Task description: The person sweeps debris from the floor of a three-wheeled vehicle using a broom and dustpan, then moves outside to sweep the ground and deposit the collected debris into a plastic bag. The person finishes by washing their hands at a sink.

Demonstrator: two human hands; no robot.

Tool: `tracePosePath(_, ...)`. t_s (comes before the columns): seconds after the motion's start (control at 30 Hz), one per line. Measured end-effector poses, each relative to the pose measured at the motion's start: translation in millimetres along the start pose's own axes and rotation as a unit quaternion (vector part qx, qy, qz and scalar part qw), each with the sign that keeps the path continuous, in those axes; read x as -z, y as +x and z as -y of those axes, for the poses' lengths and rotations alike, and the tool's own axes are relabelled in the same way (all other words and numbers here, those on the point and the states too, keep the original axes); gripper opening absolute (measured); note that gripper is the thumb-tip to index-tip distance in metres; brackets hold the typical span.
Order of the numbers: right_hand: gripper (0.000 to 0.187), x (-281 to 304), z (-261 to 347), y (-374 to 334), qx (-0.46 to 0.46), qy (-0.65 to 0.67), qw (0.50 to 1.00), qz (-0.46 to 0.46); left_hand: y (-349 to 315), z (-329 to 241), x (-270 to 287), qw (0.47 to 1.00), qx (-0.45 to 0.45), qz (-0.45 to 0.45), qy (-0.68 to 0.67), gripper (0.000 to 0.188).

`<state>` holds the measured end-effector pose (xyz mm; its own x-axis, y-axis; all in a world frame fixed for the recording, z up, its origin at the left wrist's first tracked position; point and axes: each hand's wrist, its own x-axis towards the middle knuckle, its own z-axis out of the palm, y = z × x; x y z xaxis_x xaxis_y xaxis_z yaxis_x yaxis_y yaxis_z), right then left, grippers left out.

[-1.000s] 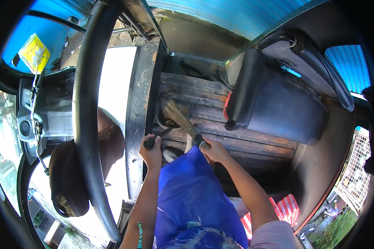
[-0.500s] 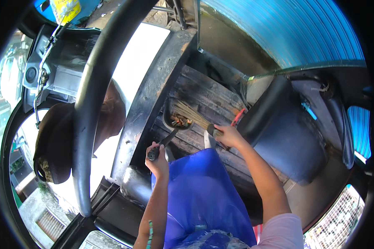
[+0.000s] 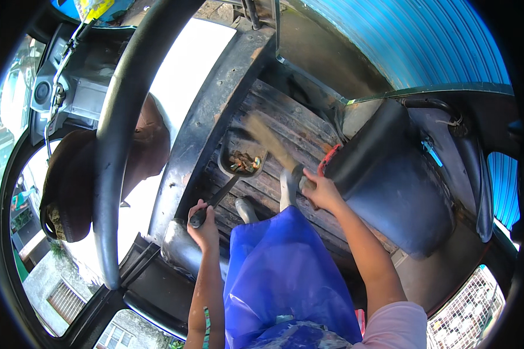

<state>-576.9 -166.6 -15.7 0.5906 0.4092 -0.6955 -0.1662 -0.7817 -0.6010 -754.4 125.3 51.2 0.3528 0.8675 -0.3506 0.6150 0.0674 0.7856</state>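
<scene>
A dark long-handled dustpan is at the ribbed floor in front of me, with leaves and scraps of litter inside. My left hand is closed round the end of its black handle. In my right hand is a short straw hand broom, gripped at the dark handle. The broom's bristles reach up and left beside the far right side of the pan and look smeared by motion. Whether they touch the floor, I cannot tell.
A black padded seat stands on the right, with a red object at its edge. A thick dark bar crosses on the left, before a brown seat. My feet are on the floor below a blue apron.
My left hand and the dustpan have shifted left. The broom has lifted out of the pan, its bristles swinging to the pan's right side.
</scene>
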Motion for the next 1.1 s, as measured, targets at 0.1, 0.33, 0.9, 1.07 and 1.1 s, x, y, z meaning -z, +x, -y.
tracePosePath(0.1,0.066,-24,-3,20,-0.056,-0.008,0.996,-0.069,-3,8,25,1.0,-0.006,0.025,0.013,0.016)
tracePosePath(0.33,0.061,-124,-22,-56,-0.054,0.02,0.998,0.037,3,23,41,0.995,-0.021,0.064,0.069,0.017)
tracePosePath(0.9,0.062,-139,0,-102,-0.059,0.07,0.995,-0.04,-10,81,130,0.999,0.007,0.039,0.016,0.017)
tracePosePath(1.07,0.061,-159,26,-39,-0.089,-0.042,0.995,0.001,-5,94,132,1.0,0.015,0.009,-0.008,0.017)
tracePosePath(1.1,0.06,-163,27,-43,-0.078,-0.067,0.994,0.042,-1,95,130,1.0,0.005,0.01,-0.009,0.016)
